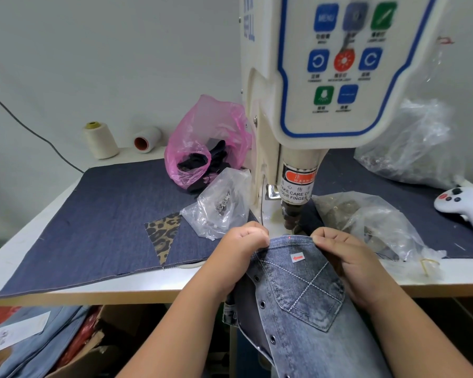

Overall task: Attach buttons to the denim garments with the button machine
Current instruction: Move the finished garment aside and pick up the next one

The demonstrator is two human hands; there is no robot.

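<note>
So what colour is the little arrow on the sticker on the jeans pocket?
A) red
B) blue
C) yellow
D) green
A: the small white sticker near the top edge of the denim garment, between the left hand and the right hand, carries a red arrow pointing left.

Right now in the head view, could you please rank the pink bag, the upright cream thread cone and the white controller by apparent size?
1. pink bag
2. white controller, partly cut off and nearer the camera, so unsure
3. cream thread cone
</note>
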